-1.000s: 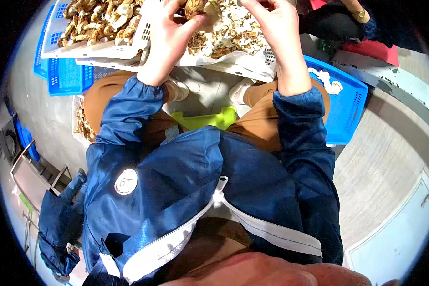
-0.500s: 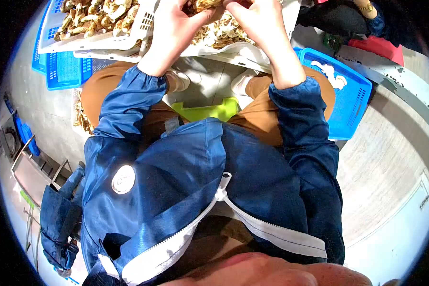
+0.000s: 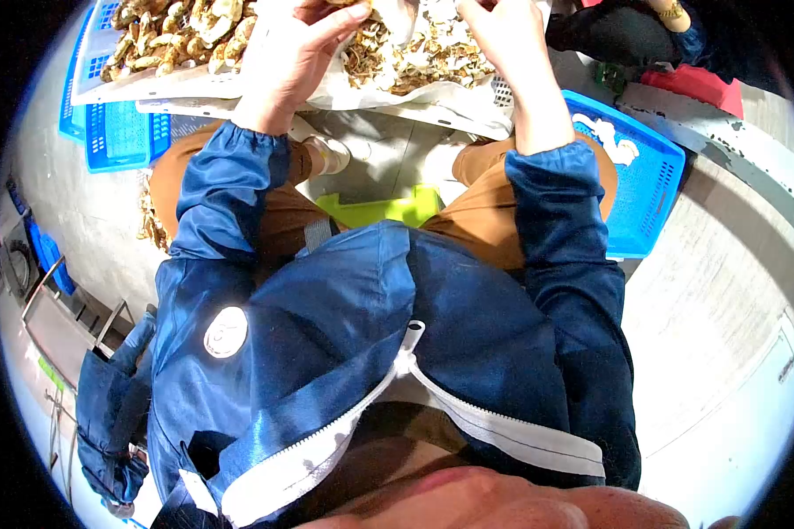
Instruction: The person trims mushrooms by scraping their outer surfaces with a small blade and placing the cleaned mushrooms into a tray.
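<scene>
My left hand [image 3: 302, 46] is at the top edge, over the near rim of a white basket, with its thumb against a brownish mushroom [image 3: 351, 3] that the frame mostly cuts off. To the right, my right hand [image 3: 513, 35] is apart from it, its fingers bent together at the top edge. Whatever they hold, if anything, is out of sight. Between the hands lies a heap of brown and white mushroom trimmings [image 3: 415, 62] on a white liner [image 3: 450, 99]. Left of my left hand, several whole mushrooms [image 3: 181, 35] fill a white basket [image 3: 150, 86].
Blue baskets stand at the left [image 3: 123, 141] and by my right leg [image 3: 640, 207], the right one holding white scraps [image 3: 609, 137]. A lime-green object [image 3: 384, 208] sits between my feet. A red container [image 3: 697, 88] and another person's arm [image 3: 675, 13] appear at upper right.
My hands have moved apart: the right away to the right, the left slightly left with the mushroom. More of the trimmings shows between them.
</scene>
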The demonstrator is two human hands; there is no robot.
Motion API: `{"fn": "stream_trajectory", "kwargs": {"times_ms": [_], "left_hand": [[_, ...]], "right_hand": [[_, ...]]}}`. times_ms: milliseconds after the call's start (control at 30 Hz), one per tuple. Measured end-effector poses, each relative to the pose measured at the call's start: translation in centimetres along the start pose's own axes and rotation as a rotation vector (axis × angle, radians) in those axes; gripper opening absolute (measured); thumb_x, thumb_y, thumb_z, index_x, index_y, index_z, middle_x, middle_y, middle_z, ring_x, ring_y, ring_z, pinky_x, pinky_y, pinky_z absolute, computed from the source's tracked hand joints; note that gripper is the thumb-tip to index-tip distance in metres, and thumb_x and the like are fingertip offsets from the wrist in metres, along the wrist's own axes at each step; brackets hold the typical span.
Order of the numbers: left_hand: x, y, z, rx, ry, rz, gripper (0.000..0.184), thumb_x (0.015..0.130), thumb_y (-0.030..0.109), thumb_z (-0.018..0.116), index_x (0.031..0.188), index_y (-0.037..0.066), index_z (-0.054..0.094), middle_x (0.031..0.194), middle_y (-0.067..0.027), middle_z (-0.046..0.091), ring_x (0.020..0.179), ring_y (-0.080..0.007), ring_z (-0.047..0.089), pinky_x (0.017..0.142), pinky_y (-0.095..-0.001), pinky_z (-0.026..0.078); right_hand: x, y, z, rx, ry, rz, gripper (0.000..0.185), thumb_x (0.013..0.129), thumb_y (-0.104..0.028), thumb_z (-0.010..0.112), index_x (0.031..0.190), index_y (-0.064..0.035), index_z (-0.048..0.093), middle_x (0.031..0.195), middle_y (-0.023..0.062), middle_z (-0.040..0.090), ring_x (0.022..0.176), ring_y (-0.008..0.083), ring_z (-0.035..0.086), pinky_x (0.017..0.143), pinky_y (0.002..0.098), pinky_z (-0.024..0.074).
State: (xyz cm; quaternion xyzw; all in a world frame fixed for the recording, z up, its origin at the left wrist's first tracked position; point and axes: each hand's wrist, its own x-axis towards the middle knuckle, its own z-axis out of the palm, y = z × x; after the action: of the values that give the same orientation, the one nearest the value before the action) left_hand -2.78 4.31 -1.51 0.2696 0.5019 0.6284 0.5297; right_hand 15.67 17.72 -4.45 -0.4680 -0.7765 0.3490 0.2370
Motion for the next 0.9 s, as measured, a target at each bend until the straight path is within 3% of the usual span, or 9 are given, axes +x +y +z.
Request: {"fn": "stream_trajectory", "kwargs": {"times_ms": [100, 233, 367, 433, 500, 567, 600, 633, 900], "left_hand": [[0.1, 0.3, 0.1, -0.085, -0.03, 0.035, 0.046, 0.091, 0.001, 0.067, 0.134, 0.0, 0.054, 0.114, -0.0057, 0.065, 0.1, -0.0146, 0.062, 0.088, -0.0293, 0.051], [0.0, -1.9, -1.7, 0.149, 0.037, 0.085, 0.036, 0.092, -0.001, 0.065, 0.127, 0.001, 0.059, 0.112, -0.0057, 0.066, 0.101, -0.0144, 0.063, 0.088, -0.0287, 0.052], [0.5, -3.5, -1.3, 0.315, 0.067, 0.34, 0.034, 0.092, -0.002, 0.064, 0.126, -0.001, 0.062, 0.122, -0.0093, 0.065, 0.107, -0.0155, 0.062, 0.089, -0.0331, 0.053], [1.4, -4.5, -3.2, 0.729, 0.061, 0.651, 0.042, 0.085, 0.002, 0.076, 0.124, -0.003, 0.062, 0.128, -0.0126, 0.058, 0.116, -0.0198, 0.06, 0.101, -0.0308, 0.049], [0.7, -4.5, -2.2, 0.844, 0.091, 0.694, 0.045, 0.081, -0.004, 0.074, 0.125, 0.0, 0.064, 0.127, -0.0123, 0.058, 0.124, -0.0232, 0.056, 0.106, -0.0329, 0.045], [0.2, -3.9, -1.6, 0.952, 0.115, 0.702, 0.055, 0.071, -0.003, 0.076, 0.124, 0.007, 0.066, 0.126, -0.0159, 0.059, 0.118, -0.031, 0.059, 0.102, -0.0366, 0.048], [0.0, -3.4, -1.2, 1.014, 0.11, 0.727, 0.054, 0.069, -0.003, 0.078, 0.121, 0.009, 0.069, 0.121, -0.0136, 0.061, 0.115, -0.0301, 0.06, 0.099, -0.0372, 0.049], [-0.2, -2.6, -0.7, 1.07, 0.081, 0.774, 0.058, 0.066, -0.005, 0.081, 0.12, 0.01, 0.07, 0.118, -0.0118, 0.062, 0.113, -0.0288, 0.06, 0.097, -0.0378, 0.05], [-0.1, -2.6, -0.6, 1.16, 0.081, 0.911, 0.062, 0.059, -0.007, 0.077, 0.117, 0.014, 0.072, 0.113, -0.0074, 0.062, 0.106, -0.026, 0.058, 0.092, -0.0365, 0.049]], "right_hand": [[-0.5, -0.8, -0.1, 0.219, -0.039, -0.112, 0.013, 0.083, -0.012, 0.07, 0.082, 0.0001, 0.064, 0.076, 0.0109, 0.063, 0.072, 0.0205, 0.063, 0.066, 0.034, 0.0492], [-0.9, -3.1, -0.1, 0.348, -0.082, -0.159, 0.012, 0.083, -0.01, 0.072, 0.084, 0.0004, 0.066, 0.081, 0.009, 0.065, 0.073, 0.0188, 0.063, 0.067, 0.0313, 0.0498], [-1.5, -4.2, 0.3, 0.442, -0.064, -0.24, 0.01, 0.083, -0.007, 0.074, 0.083, 0.0002, 0.066, 0.086, 0.0094, 0.066, 0.076, 0.0186, 0.064, 0.068, 0.0307, 0.0512], [-1.6, -4.4, 0.3, 0.456, -0.055, -0.297, 0.01, 0.083, -0.006, 0.074, 0.082, -0.0001, 0.066, 0.09, 0.0107, 0.067, 0.078, 0.0193, 0.064, 0.069, 0.0311, 0.052], [-1.7, -4.5, 0.0, 0.308, -0.039, -0.311, 0.009, 0.084, -0.008, 0.073, 0.082, -0.0009, 0.066, 0.086, 0.011, 0.068, 0.075, 0.0217, 0.064, 0.066, 0.0327, 0.052], [-2.0, -3.0, 1.3, 0.368, -0.122, -0.155, 0.012, 0.084, -0.013, 0.071, 0.089, -0.0018, 0.069, 0.074, 0.0045, 0.065, 0.062, 0.009, 0.058, 0.057, 0.0275, 0.0468], [-2.0, -2.9, 1.4, 0.301, -0.071, -0.158, 0.013, 0.084, -0.017, 0.075, 0.087, -0.0049, 0.071, 0.085, 0.011, 0.069, 0.077, 0.0255, 0.069, 0.069, 0.0355, 0.0537], [-1.7, -2.5, 1.3, 0.33, 0.028, -0.358, 0.014, 0.084, -0.018, 0.075, 0.088, -0.0051, 0.072, 0.085, 0.0108, 0.068, 0.079, 0.026, 0.069, 0.071, 0.0345, 0.0534], [-2.5, -3.1, 0.2, 0.565, -0.096, -0.044, 0.015, 0.087, -0.015, 0.073, 0.093, -0.0018, 0.074, 0.075, 0.0074, 0.072, 0.066, 0.0109, 0.068, 0.059, 0.0296, 0.0533]]}}
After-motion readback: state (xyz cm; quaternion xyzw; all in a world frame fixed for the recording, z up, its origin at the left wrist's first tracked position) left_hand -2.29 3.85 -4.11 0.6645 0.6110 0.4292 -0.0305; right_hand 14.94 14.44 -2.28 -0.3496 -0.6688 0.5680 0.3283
